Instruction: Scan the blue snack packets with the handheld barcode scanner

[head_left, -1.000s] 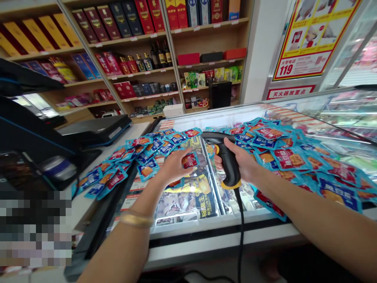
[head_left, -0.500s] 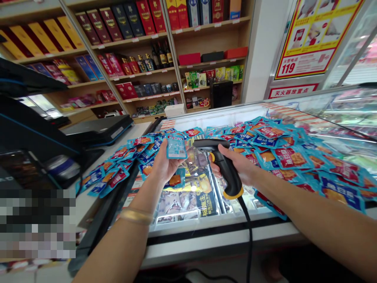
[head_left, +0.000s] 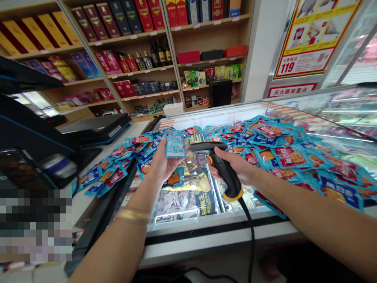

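Note:
Between thumb and fingers, my left hand [head_left: 163,164] grips a small blue snack packet [head_left: 175,145], its printed back with a barcode turned up. My right hand [head_left: 232,162] is wrapped round the handle of a black and yellow barcode scanner [head_left: 226,175]. The scanner's head points left at the packet, a small gap apart. Its black cable [head_left: 251,239] hangs down over the front edge. A loose heap of like packets [head_left: 290,155] spreads to the right of the scanner. A smaller pile [head_left: 118,161] lies to the left, and another packet [head_left: 174,179] rests below my left hand.
Under the packets is a glass-topped freezer [head_left: 188,226] with packaged goods inside. On the left stand a dark screen device [head_left: 23,114], a scale [head_left: 97,127] and a phone [head_left: 22,169]. Shelves [head_left: 147,72] with boxes and bottles line the back, beside a wall poster [head_left: 315,39].
The scanner's head has tipped slightly and shifted a little left, still close to the packet. My left hand keeps hold of the packet. The whole view has shifted slightly.

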The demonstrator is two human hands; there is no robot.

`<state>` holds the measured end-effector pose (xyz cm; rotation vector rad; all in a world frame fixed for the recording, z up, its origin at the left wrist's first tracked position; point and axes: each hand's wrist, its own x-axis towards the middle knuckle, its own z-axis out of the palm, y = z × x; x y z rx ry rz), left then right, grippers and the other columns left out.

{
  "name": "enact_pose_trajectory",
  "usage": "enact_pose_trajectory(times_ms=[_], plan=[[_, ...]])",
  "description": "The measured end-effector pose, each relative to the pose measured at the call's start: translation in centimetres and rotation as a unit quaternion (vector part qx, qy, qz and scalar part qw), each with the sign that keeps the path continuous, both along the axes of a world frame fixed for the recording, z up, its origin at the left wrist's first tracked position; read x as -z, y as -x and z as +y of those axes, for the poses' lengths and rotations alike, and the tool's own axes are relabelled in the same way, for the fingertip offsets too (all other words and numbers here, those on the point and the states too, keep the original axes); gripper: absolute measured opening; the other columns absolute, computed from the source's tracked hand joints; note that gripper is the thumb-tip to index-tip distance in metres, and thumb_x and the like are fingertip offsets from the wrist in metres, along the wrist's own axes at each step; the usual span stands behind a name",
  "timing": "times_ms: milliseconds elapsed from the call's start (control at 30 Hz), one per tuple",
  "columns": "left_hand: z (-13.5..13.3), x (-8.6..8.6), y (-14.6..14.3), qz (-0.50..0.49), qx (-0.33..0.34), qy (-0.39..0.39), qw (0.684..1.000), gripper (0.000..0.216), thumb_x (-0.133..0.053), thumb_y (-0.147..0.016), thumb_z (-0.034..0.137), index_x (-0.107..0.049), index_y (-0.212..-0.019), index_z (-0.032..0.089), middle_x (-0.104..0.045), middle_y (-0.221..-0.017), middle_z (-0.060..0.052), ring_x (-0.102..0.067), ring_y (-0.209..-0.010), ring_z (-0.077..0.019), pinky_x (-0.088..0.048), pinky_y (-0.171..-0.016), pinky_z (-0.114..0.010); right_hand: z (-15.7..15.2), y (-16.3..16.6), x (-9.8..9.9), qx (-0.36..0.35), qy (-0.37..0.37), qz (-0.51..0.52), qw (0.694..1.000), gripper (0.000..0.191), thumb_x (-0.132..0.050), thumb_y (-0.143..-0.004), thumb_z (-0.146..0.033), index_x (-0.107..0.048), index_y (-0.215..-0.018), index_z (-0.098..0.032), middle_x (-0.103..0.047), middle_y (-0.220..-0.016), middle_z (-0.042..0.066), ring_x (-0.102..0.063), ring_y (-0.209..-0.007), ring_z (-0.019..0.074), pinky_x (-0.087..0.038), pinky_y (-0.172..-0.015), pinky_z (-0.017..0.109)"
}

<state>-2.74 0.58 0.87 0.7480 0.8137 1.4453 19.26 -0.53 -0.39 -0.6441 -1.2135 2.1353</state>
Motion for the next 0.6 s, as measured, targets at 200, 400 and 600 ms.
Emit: enact_pose_trajectory(times_ms=[200, 400, 600], plan=[[-0.1, 0.0, 0.1, 0.017, 0.008, -0.006, 1.0, 0.04, -0.042, -0.094, 0.049, -0.063, -0.106, 0.016, -0.074, -0.091, -0.008, -0.071, -0.084, -0.0187, -0.057, -0.081, -0.035, 0.2, 0.0, 0.3, 0.001, 0.008, 0.006, 1.0, 0.051, -0.068, -0.07, -0.064, -0.058, -0.079, -0.015, -0.053, -0.056, -0.002, -0.048, -0.05, 0.0099, -0.037, -0.052, 0.023], [-0.1, 0.8, -0.7, 0.105, -0.043, -0.019, 0.993, 0.042, -0.063, -0.08, 0.053, -0.066, -0.1, 0.016, -0.073, -0.093, -0.007, -0.07, -0.085, -0.0198, -0.058, -0.077, -0.035, 0.2, 0.1, -0.3, 0.016, 0.011, 0.041, 0.999, 0.05, -0.068, -0.07, -0.063, -0.057, -0.079, -0.016, -0.055, -0.056, -0.001, -0.048, -0.05, 0.0102, -0.037, -0.05, 0.022], [0.7, 0.1, -4.3, 0.354, -0.019, -0.128, 0.926, 0.059, -0.077, -0.068, 0.048, -0.066, -0.118, 0.019, -0.068, -0.118, -0.011, -0.064, -0.104, -0.0249, -0.054, -0.086, -0.038, 0.0, -2.4, -2.2, 0.12, -0.005, 0.109, 0.987, 0.047, -0.071, -0.068, -0.06, -0.056, -0.081, -0.018, -0.054, -0.058, -0.001, -0.047, -0.052, 0.0109, -0.04, -0.052, 0.023]])
